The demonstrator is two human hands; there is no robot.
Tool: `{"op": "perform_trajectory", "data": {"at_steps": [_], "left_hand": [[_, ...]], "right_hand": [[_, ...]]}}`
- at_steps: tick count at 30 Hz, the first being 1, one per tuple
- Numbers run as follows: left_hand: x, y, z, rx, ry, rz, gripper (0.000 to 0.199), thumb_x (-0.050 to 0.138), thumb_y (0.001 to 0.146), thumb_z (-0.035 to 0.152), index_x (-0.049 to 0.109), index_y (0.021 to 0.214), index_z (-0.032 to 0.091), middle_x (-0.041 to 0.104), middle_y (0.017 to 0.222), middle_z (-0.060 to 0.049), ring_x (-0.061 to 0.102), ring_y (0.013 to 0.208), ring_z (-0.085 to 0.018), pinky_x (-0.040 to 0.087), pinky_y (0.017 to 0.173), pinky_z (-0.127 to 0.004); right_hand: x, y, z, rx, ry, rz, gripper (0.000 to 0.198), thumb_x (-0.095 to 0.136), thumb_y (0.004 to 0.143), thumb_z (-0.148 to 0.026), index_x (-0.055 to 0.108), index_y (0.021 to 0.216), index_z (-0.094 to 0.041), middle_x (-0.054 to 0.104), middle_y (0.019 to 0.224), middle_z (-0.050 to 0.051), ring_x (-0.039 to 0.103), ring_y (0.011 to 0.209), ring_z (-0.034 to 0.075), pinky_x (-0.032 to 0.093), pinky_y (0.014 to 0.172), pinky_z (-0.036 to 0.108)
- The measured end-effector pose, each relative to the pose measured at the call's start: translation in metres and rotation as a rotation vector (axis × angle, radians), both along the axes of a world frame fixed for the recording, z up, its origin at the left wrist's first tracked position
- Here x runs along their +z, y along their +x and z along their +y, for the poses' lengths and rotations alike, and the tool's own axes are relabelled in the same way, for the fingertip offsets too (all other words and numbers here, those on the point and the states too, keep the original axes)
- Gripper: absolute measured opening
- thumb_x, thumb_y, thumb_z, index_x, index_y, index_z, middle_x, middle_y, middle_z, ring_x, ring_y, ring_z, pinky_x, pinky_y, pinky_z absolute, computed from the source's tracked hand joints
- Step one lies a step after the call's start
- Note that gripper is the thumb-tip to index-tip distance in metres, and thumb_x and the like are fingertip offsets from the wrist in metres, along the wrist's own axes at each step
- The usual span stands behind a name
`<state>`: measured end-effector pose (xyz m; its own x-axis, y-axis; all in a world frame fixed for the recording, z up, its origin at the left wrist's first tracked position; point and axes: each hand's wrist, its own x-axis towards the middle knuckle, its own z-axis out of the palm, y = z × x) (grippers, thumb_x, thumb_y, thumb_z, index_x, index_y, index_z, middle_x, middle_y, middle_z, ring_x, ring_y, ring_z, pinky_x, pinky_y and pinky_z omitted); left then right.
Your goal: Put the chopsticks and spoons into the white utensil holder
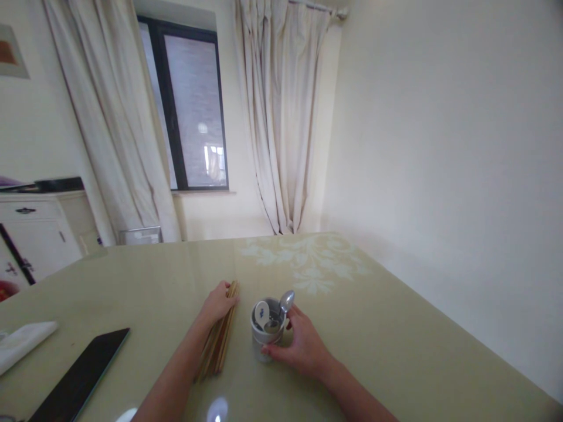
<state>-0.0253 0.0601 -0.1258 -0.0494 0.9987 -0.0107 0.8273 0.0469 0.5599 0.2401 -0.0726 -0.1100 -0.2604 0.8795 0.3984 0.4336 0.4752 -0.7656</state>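
Note:
My left hand (pixel 219 303) is closed around the upper ends of a bundle of wooden chopsticks (pixel 225 340), which lies lengthwise on the table. To its right, my right hand (pixel 303 346) grips the side of a grey and white cup (pixel 265 338), thumb in front and fingers behind. The cup stands upright on the table. Inside it are a white spoon (pixel 262 313) with a small dark mark, a metal spoon (pixel 287 300) leaning over the right rim, and another metal spoon (pixel 271 326) lower down. The lower parts of the spoons are hidden in the cup.
The greenish table (pixel 153 281) bears a pale leaf pattern near its far end. A dark flat tablet-like object (pixel 83 375) and a white packet (pixel 26 343) lie at the left. A wall (pixel 461 176) runs along the right edge; a white cabinet (pixel 37 234) stands back left.

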Motion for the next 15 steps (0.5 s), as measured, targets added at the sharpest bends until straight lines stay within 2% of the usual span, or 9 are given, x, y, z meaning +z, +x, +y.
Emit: {"op": "perform_trajectory", "data": {"at_steps": [7, 11, 15], "left_hand": [[0.006, 0.004, -0.006, -0.016, 0.019, 0.155, 0.039, 0.067, 0.085, 0.028, 0.060, 0.121, 0.014, 0.075, 0.120, -0.018, 0.071, 0.113, -0.028, 0.047, 0.092, -0.030], [0.009, 0.006, -0.008, -0.018, 0.010, 0.247, 0.035, 0.066, 0.088, 0.033, 0.062, 0.117, 0.014, 0.069, 0.128, -0.022, 0.067, 0.121, -0.032, 0.046, 0.097, -0.034], [0.014, 0.003, -0.012, 0.000, -0.019, 0.303, 0.042, 0.067, 0.087, 0.039, 0.061, 0.119, 0.013, 0.065, 0.132, -0.025, 0.065, 0.124, -0.037, 0.047, 0.097, -0.039]], "right_hand": [[0.000, 0.000, 0.000, -0.001, 0.012, 0.007, 0.077, 0.092, 0.066, -0.038, 0.064, 0.136, -0.024, 0.072, 0.120, 0.010, 0.068, 0.103, 0.030, 0.055, 0.091, 0.043], [0.002, 0.000, -0.001, -0.005, -0.007, -0.001, 0.077, 0.092, 0.066, -0.038, 0.064, 0.137, -0.023, 0.071, 0.121, 0.011, 0.068, 0.103, 0.030, 0.055, 0.086, 0.040], [0.002, 0.001, -0.001, 0.006, -0.025, -0.003, 0.077, 0.092, 0.067, -0.040, 0.064, 0.136, -0.022, 0.071, 0.122, 0.012, 0.067, 0.104, 0.031, 0.055, 0.084, 0.040]]}}
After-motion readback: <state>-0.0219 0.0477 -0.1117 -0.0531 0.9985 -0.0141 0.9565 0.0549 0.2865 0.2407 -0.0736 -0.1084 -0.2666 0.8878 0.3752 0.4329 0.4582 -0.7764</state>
